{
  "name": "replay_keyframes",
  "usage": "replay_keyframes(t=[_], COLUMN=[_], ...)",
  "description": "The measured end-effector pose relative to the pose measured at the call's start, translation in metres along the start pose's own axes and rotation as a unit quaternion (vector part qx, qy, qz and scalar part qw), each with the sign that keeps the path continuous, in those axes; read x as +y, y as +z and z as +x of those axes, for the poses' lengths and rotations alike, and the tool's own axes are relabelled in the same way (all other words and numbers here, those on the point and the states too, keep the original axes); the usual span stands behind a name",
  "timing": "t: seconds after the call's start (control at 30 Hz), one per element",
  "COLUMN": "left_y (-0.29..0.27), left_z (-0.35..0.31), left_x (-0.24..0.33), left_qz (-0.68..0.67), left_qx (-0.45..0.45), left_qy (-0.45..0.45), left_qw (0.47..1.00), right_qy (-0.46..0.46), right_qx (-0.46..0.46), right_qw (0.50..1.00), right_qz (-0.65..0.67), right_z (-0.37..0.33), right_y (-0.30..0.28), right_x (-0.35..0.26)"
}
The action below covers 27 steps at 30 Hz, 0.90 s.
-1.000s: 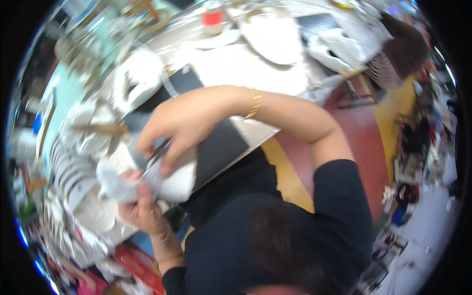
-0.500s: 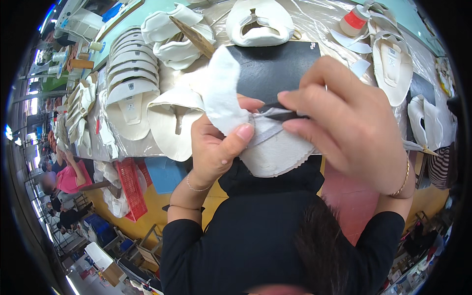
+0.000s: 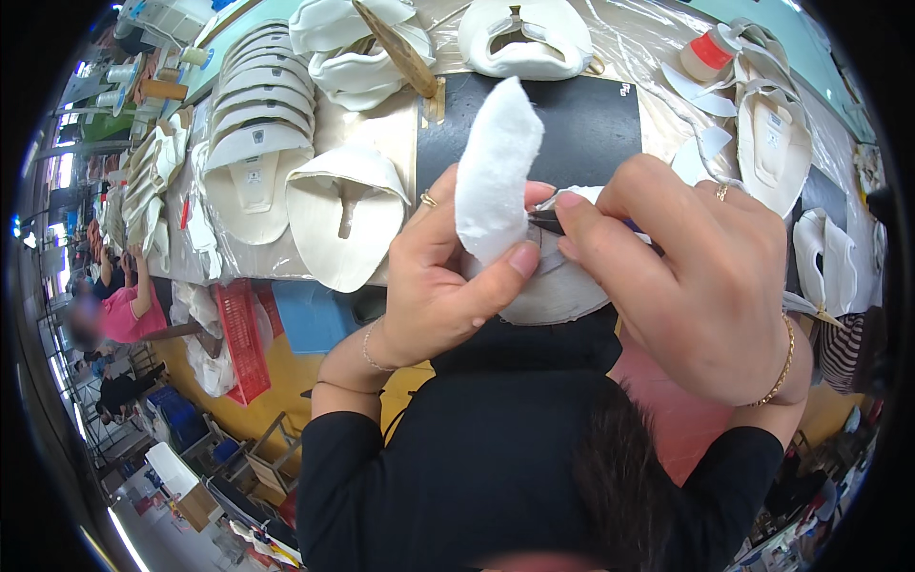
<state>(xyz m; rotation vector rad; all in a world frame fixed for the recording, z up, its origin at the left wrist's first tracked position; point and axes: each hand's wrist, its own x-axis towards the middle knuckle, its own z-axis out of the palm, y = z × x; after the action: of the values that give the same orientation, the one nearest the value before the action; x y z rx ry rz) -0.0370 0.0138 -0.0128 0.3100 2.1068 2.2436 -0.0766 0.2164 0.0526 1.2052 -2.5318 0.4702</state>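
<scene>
While the left hand (image 3: 448, 262) has thumb and fingers clamped on the white piece (image 3: 496, 172), the right hand (image 3: 686, 276) pinches a dark tool (image 3: 545, 220) between thumb and fingers, tip up against the piece at its 3 o'clock side. Can't tell what tool it is or whether the tip is biting anything, fingers hide most of it. The piece is held up on the near side of the black mat (image 3: 591, 124), fluffy end toward 12, grey part (image 3: 553, 303) down at 6. From there a loose upper (image 3: 319, 229) sits at 9 and a stack (image 3: 262, 105) at 10.

Honestly, for close work like this I'd keep the left thumb snug beside the spot so the fabric stays taut, just not where the point could nick it. Fluffy end up looks right to me, since it clears your view. Short, light moves imo; yanking could pucker or tear it.
</scene>
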Motion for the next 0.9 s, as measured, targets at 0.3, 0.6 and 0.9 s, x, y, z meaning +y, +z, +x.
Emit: replay_keyframes(t=[0.3,0.6,0.9], left_y=[0.005,0.007,-0.004], left_z=[-0.002,0.0,0.007], left_x=[-0.004,-0.007,-0.004], left_qz=[0.097,0.122,0.101], left_qx=[0.016,0.042,-0.007], left_qy=[0.055,0.054,0.027], left_qw=[0.994,0.99,0.995], right_qy=[-0.006,-0.013,-0.012], right_qx=[-0.024,0.005,0.07], right_qw=[1.0,1.0,0.995], right_qz=[-0.016,-0.021,0.077], right_z=[-0.003,-0.008,-0.013], right_y=[-0.008,0.003,0.021], right_x=[-0.004,0.001,0.018])
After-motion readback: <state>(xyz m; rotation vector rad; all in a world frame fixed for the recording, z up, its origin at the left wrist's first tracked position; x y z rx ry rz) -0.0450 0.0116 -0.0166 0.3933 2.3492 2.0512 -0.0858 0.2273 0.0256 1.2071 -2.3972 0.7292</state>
